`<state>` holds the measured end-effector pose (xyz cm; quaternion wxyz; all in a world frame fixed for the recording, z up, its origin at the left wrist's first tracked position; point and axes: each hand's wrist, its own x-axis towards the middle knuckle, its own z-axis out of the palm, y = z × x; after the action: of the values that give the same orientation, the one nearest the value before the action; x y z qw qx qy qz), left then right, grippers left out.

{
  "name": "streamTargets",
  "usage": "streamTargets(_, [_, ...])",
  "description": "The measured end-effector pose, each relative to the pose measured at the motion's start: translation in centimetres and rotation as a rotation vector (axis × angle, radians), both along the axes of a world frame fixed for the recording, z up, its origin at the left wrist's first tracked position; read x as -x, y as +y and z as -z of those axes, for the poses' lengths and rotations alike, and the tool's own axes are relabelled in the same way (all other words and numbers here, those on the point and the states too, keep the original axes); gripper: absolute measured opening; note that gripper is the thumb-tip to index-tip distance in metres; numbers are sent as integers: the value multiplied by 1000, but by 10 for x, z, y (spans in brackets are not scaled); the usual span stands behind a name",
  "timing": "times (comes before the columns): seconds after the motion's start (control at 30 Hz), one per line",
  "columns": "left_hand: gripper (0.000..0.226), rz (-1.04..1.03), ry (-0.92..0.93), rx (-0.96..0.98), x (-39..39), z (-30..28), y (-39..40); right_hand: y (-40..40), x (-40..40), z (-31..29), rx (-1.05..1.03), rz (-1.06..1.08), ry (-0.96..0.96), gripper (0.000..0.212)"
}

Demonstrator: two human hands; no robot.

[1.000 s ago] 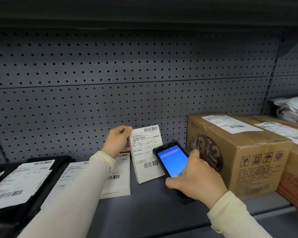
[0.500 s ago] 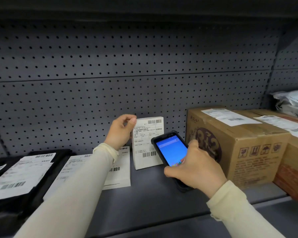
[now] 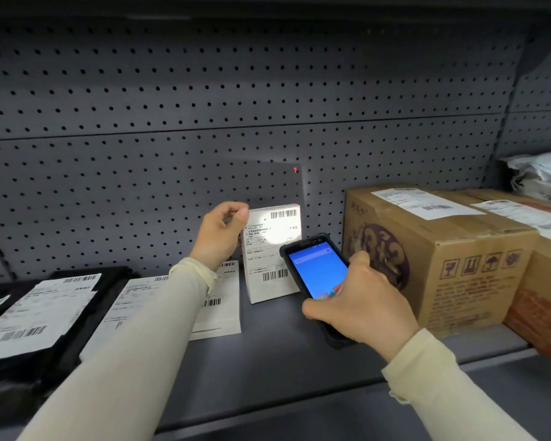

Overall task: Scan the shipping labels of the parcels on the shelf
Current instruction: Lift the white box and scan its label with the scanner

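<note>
A small white box (image 3: pixel 268 281) stands upright on the grey shelf (image 3: pixel 268 351), its shipping label facing me. My left hand (image 3: pixel 218 237) pinches its top left corner. My right hand (image 3: pixel 360 307) grips a black handheld scanner (image 3: pixel 315 268) with a blue screen, just right of the box and pointed at it. A bright patch of light falls on the upper label, and a small red mark shows on the pegboard above. The scanner hides the box's lower right edge.
A flat white parcel (image 3: pixel 223 300) lies left of the box, partly under my left arm. Black bags with labels (image 3: pixel 45 313) lie at the far left. Two labelled cardboard boxes (image 3: pixel 427 259) (image 3: pixel 541 281) stand at the right, below a grey bag (image 3: pixel 541 176).
The box has been tipped from leaning to upright against the pegboard. The scanner's light now falls on the label, which was unlit before. Both hands sit a little higher on the shelf.
</note>
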<state>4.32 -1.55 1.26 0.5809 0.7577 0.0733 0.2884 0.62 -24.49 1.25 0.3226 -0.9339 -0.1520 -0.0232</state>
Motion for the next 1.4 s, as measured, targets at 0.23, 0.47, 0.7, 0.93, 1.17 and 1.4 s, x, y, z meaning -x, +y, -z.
streamTargets(0.23, [10,15,-8,21,3,-1,-2,1,6,-5,-23,-3,12,55])
streamTargets(0.47, [10,16,-15,14,3,0,-1,5,11,-4,-65,3,41,56])
streamTargets(0.7, [9,5,-8,-7,5,2,-1,2,14,-6,-62,-3,73,56])
streamTargets(0.93, [10,13,-32,-2,7,2,-3,2,20,-8,-70,2,86,58])
streamTargets(1.17, [7,29,-50,-5,7,5,0,3,26,-8,-56,6,55,55])
streamTargets(1.4, [8,43,-53,7,9,5,0,4,26,-4,-91,33,55,55])
